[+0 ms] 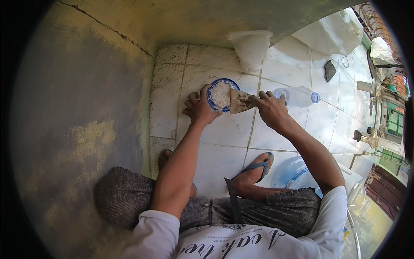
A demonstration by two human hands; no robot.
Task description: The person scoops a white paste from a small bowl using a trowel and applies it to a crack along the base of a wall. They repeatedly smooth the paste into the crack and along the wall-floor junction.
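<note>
Fingers of the left hand [199,108] curl around the near-left rim of a small blue-rimmed bowl [212,87], grasping it and pinning it to the tiled floor [224,129]. Right hand [271,108] is clenched around the handle of a putty knife [239,102]; the handle is mostly hidden in the fist, and the dirty flat blade points left with its edge over the bowl's right rim. Bowl sits in the middle of the scene, on the far side of the person's feet, and holds white powder or paste [221,94], heaped and lumpy, can't tell if wet. Judging by the look, mixing or scooping is under way: some material smears the blade, most sits in the bowl, and nothing fresh shows on the stained wall [77,129] at left, so any spreading looks not yet done. A clear plastic bottle with a blue cap [299,96] lies on its side just right of the right hand, and looks nearly empty. A white sack [251,46] slumps at the far edge by the wall base, with a bigger white sack [332,32] at far right. A blue flip-flop [254,169] is on the right foot, near; a large clear water jug [295,172] stands just right of it. A cracked wall line [108,28] runs far left.
</note>
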